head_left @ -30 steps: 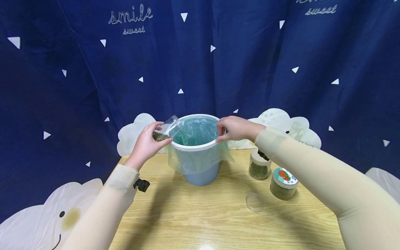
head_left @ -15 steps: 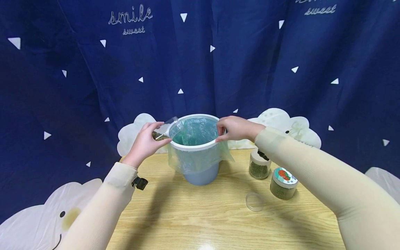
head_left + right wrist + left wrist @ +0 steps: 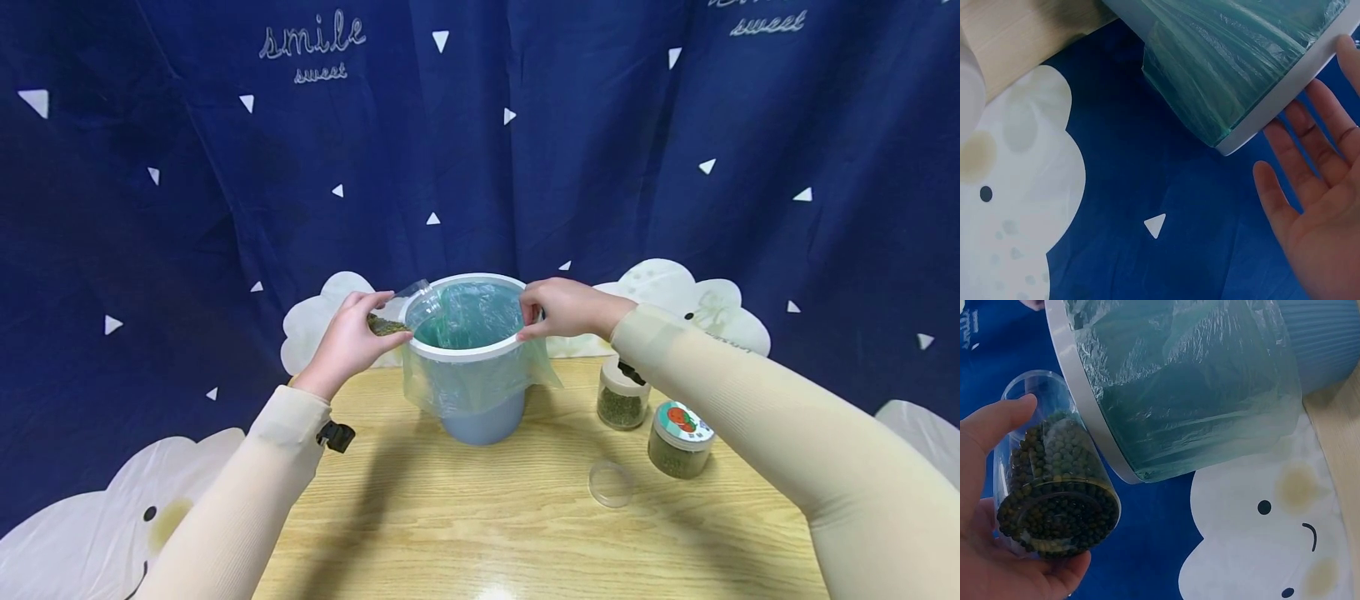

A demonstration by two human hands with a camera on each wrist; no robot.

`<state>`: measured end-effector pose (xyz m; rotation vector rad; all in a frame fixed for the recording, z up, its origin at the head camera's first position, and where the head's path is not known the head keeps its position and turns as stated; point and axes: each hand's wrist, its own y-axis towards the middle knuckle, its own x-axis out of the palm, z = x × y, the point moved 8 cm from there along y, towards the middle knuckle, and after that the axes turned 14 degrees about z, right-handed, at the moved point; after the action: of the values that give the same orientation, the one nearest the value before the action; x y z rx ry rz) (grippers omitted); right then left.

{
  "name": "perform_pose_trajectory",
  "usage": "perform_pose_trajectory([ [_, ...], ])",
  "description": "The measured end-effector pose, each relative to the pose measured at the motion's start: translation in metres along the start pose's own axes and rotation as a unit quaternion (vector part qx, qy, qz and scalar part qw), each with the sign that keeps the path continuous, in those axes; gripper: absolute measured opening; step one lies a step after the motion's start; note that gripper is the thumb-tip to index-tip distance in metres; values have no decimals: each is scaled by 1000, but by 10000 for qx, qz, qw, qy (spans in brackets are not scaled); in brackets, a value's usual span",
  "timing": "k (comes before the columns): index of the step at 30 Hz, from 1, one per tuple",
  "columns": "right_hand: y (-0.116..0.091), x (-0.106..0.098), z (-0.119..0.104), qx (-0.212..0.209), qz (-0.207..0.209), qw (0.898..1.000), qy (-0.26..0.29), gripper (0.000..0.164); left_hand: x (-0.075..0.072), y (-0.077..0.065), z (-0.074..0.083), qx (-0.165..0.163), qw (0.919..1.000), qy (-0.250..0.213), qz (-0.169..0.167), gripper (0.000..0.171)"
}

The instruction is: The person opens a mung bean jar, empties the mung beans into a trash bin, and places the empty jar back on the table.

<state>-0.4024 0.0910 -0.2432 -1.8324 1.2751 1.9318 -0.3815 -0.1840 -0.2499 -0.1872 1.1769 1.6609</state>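
Note:
My left hand (image 3: 348,337) grips a clear plastic jar (image 3: 1054,472) partly filled with small dark green beans, likely mung beans. The jar lies tilted, its mouth over the left rim of a light blue trash can (image 3: 483,427) with a white rim ring. A thin green plastic bag (image 3: 480,312) lines the can and hangs down outside it. At the right side of the rim, my right hand (image 3: 566,308) holds on, thumb and fingertips at the white ring; the right wrist view shows its fingers (image 3: 1316,147) along the ring's outer side.
Two lidded jars with green contents, one plain (image 3: 622,404) and one with a tomato-printed lid (image 3: 681,442), stand right of the can. A clear round lid (image 3: 611,485) lies on the wooden table (image 3: 465,525). Behind hangs a dark blue curtain (image 3: 465,150).
My left hand has shifted slightly, tipping the jar further, its mouth a little more over the can. The beans' surface has moved along the jar. My right hand stays in place.

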Motion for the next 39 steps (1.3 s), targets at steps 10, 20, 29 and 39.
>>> perform_pose_trajectory([
  [10,0,1,1,-8,18,10000,-11,28,-1,3,2,-58,9999,-88,124,74],
  [20,0,1,2,8,35,10000,-16,28,0,1,1,-129,9997,-139,135,63],
  [29,-1,2,3,26,46,10000,-31,28,-2,1,3,-60,9996,-171,238,62],
  [39,-1,1,2,38,55,10000,35,27,-3,1,4,10,9993,-93,352,62],
])
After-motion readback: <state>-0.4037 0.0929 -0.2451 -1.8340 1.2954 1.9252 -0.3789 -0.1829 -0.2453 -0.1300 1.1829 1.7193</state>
